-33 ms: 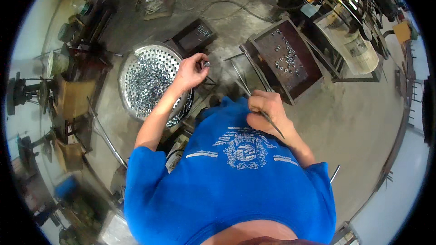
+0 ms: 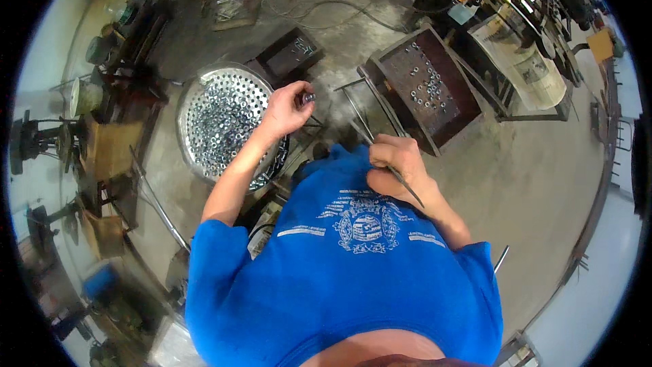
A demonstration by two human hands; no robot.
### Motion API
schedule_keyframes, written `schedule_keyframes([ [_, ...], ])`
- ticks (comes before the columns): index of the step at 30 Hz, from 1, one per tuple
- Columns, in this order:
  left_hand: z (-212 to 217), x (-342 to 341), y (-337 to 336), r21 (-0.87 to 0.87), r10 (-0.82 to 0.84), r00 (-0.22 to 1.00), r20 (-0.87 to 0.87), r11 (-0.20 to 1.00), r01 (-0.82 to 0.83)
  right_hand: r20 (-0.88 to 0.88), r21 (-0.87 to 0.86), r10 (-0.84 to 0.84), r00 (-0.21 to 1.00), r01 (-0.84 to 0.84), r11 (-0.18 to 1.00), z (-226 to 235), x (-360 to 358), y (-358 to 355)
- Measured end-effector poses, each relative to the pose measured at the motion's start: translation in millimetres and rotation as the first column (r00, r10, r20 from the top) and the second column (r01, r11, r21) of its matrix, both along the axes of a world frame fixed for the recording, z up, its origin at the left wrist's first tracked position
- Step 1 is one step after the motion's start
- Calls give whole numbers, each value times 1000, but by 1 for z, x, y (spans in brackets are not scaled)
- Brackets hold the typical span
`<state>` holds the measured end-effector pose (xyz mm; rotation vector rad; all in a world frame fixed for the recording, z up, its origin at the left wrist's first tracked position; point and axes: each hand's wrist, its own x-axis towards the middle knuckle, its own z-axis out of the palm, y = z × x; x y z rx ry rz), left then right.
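In my left hand, fingers curled closed, is a small metal nut pinched at the fingertips. That hand hovers by the right edge of a round perforated metal basin with a heap of shiny nuts inside. My right hand is closed around long metal tweezers, whose tips point up and away from me with a gap between them. Beyond and right of this hand is a dark metal tray with scattered nuts on its bottom. Part of the tweezers is hidden by my fingers.
A small dark box with a few metal pieces stands behind the basin. At the upper right a stand holds papers beside machinery. A cable lies across the floor; a metal rod leans at the left.
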<state>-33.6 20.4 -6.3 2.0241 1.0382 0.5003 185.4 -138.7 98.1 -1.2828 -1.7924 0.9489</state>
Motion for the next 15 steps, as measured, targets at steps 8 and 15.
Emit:
schedule_keyframes([
  [8,13,25,-17,261,-116,993,18,959,107,-41,46,-13,999,15,999,-10,-1,-2],
  [15,19,38,-25,384,-254,967,16,895,228,-42,-24,-38,998,37,999,-19,3,3],
])
